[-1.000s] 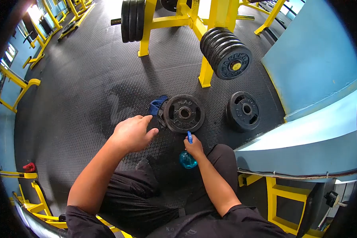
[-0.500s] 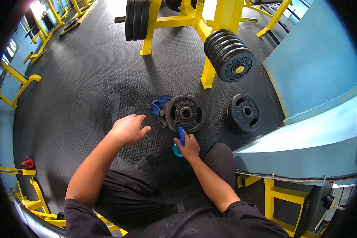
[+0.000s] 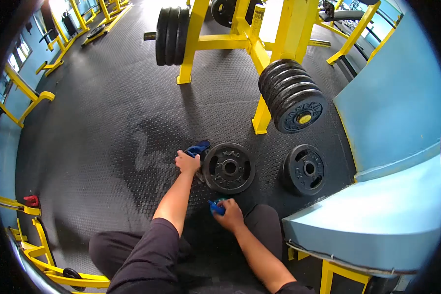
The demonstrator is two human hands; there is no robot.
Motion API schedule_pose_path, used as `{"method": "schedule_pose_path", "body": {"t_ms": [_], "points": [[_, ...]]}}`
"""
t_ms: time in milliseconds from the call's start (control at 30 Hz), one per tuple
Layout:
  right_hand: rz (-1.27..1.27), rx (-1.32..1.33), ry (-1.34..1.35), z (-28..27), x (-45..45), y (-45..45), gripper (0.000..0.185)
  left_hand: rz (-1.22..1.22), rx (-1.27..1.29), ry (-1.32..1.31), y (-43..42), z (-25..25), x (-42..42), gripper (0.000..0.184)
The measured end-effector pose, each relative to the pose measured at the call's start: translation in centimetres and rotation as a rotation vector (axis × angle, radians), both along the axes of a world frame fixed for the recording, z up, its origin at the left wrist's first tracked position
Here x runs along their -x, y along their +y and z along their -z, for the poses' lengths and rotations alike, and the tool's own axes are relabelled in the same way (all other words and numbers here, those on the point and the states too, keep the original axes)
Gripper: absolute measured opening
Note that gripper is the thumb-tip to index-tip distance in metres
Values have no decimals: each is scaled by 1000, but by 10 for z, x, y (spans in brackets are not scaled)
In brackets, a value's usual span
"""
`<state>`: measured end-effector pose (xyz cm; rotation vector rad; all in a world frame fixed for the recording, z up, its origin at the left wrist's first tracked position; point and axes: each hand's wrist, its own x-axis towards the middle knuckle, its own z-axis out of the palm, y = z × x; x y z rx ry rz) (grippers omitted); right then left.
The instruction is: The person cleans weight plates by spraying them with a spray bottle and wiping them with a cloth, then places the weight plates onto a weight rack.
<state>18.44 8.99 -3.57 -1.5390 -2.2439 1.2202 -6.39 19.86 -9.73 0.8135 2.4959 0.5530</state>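
Note:
My left hand [image 3: 187, 161] is closed on a dark blue cloth [image 3: 199, 147] on the floor, at the left edge of a weight plate. That black weight plate [image 3: 229, 183] lies flat, with a centre hole and slots. Some greyish cloth shows beside it, mostly hidden by my hand. Just below the plate, my right hand [image 3: 230, 215] grips what looks like a spray bottle [image 3: 216, 208] with a blue head. Its teal body is mostly covered by the hand.
More black plates [image 3: 306, 171] are stacked on the floor to the right. Ahead stands a yellow plate rack [image 3: 262, 115] loaded with weights [image 3: 291, 98]. A light blue wall [image 3: 392, 103] borders the right side. A darker patch [image 3: 147, 142] marks the rubber floor.
My left hand has reached forward and right and taken hold of the blue cloth. My right hand stays on the bottle, whose blue head now points more to the left. The view has tilted up.

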Motion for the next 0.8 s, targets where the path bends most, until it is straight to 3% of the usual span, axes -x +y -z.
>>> {"method": "schedule_pose_path", "body": {"t_ms": [67, 100, 133, 200, 233, 267, 333, 400, 467, 533, 567, 667, 800], "points": [[-45, -73, -157, -10, -3, 1, 47, -519, 150, -59, 23, 10, -12, 94], [-65, -75, -145, -15, -3, 7, 52, -564, 136, 6, 27, -9, -24, 74], [-75, -40, -158, -20, -3, 12, 52, -570, 174, 1, 27, 10, -18, 74], [-114, 4, -106, -28, -2, 22, 63, -116, -33, -199, 14, 53, 2, 54], [-106, 12, -88, -30, 0, 25, 62, -180, -177, -178, 13, 47, -7, 33], [-104, 38, -87, -31, 2, 29, 62, -179, -151, -176, 8, 52, -7, 33], [-102, 45, -11, -33, 4, 36, 62, -545, -637, -464, -5, 59, -6, 23], [-78, 81, 28, -32, 6, 40, 61, -573, -730, -664, -24, 30, -12, 14], [-61, 112, 58, -31, 4, 41, 61, -500, -715, -603, -30, 6, -22, 12], [-38, 156, 70, -31, 4, 43, 61, -476, -859, -397, -36, -14, -22, 10], [-31, 159, 75, -31, 5, 45, 61, -522, -787, -376, -40, -39, -20, 9], [1, 196, 143, -29, 9, 41, 63, -576, -908, -488, -52, -70, -5, 10], [-85, 254, 109, -22, 9, 34, 74, -521, -892, -419, -41, -123, -14, 10]]}}
